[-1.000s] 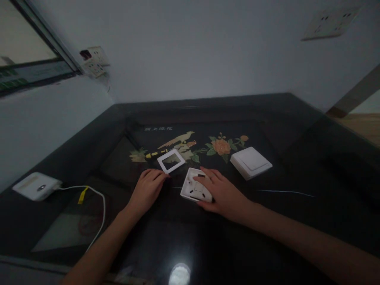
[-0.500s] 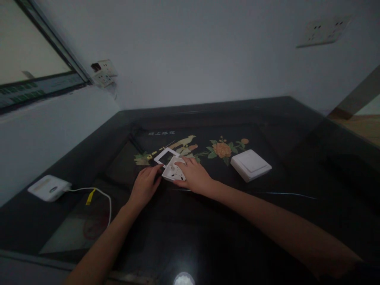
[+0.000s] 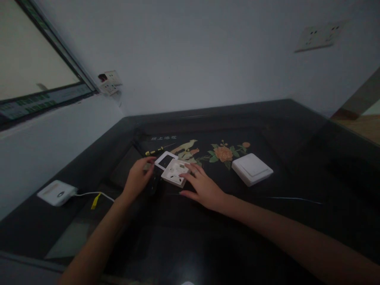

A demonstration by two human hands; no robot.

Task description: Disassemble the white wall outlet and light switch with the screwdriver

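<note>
A shallow white plastic box (image 3: 173,179), perhaps a switch back box, lies open side up on the dark table, small dark slots in its floor. My right hand (image 3: 204,186) rests over its right rim with fingers apart, the thumb standing off below it. Partly behind the box is a square white frame (image 3: 158,162) with a dark centre. My left hand (image 3: 138,176) is at that frame's left corner, fingers loosely bent and a gap beside the thumb; whether it touches is unclear. A yellow-and-black screwdriver (image 3: 153,152) lies just beyond.
A white wall switch (image 3: 252,169) sits to the right on the table. At the left is a white device (image 3: 56,193) with a cable and a yellow tag (image 3: 95,201). Wall sockets (image 3: 319,36) are above, and a dark object (image 3: 152,183) lies beside my left hand.
My right hand has loosened and slid slightly right, uncovering more of the box. My left hand has moved up and left, away from the box. The view has shifted a little.
</note>
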